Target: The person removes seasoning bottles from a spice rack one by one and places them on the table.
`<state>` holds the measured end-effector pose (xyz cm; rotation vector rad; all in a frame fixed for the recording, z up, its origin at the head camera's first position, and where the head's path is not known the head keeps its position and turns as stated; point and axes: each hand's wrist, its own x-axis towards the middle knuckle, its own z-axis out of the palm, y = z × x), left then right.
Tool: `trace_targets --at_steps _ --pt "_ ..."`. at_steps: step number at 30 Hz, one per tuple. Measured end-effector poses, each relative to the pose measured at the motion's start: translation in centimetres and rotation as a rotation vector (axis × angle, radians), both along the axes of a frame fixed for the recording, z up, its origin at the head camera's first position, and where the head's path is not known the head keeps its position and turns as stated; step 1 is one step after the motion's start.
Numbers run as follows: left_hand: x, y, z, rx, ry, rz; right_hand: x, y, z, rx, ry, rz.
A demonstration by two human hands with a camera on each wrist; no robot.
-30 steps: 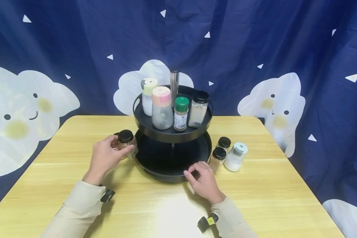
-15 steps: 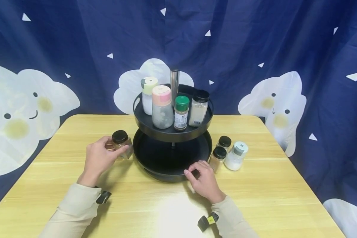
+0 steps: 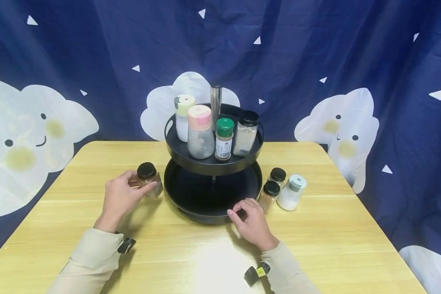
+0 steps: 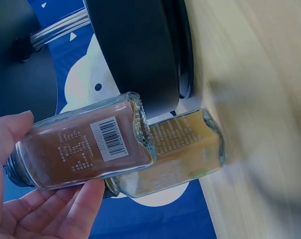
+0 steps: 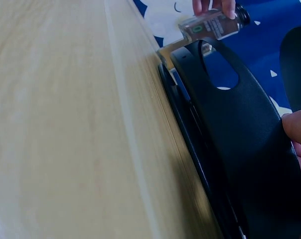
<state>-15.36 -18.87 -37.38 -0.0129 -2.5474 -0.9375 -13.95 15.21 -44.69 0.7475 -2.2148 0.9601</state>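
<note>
Spice jar (image 4: 88, 142) with a black lid and brown powder is at the left of the scene, roughly upright and held above the table (image 3: 161, 271), just beside the left edge of the two-tier stand. Left hand (image 3: 119, 198) has its thumb and fingers clamped on it from opposite sides, a barcode label showing between them. Just beyond, mostly hidden in the head view, a yellow-powder jar (image 4: 178, 152) stands on the table. In the middle, the stand's black lower tray (image 3: 206, 220) sits beneath the upper tray (image 3: 213, 166), with a metal post (image 3: 215, 106) rising through both. On the upper tray, left to right, stand a pale-green-capped bottle (image 3: 182, 128), a pink-capped bottle (image 3: 200, 143), a green-capped jar (image 3: 223, 148) and a tall black-lidded jar (image 3: 245, 136) of pale powder. Right hand (image 3: 252, 222) is at the near right rim of the lower tray, thumb outside and curled fingers inside, pinching that rim. Right of it, close together on the table, are a near jar (image 3: 268, 198) and a far jar (image 3: 277, 176), both black-lidded, then a pale-blue-capped bottle (image 3: 290, 196) with white contents. A dark blue curtain (image 3: 279, 61) printed with smiling clouds hangs along the far side.
</note>
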Motion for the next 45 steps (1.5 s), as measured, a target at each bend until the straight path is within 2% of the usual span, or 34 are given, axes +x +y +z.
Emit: trace_targets --at_steps 5,16,23,45 --pt "0.1 0.0 -0.3 0.001 -0.022 0.0 -0.1 0.0 -0.1 -0.007 0.002 0.0" --pt "0.1 -0.3 -1.8 -0.019 -0.049 -0.015 -0.3 0.1 -0.5 -0.013 0.011 -0.003" --pt "0.2 -0.3 -2.1 -0.026 -0.08 -0.025 -0.2 0.1 -0.3 -0.012 0.019 -0.008" --pt "0.3 0.2 -3.2 -0.036 -0.114 -0.032 -0.1 0.0 -0.4 -0.001 -0.004 -0.007"
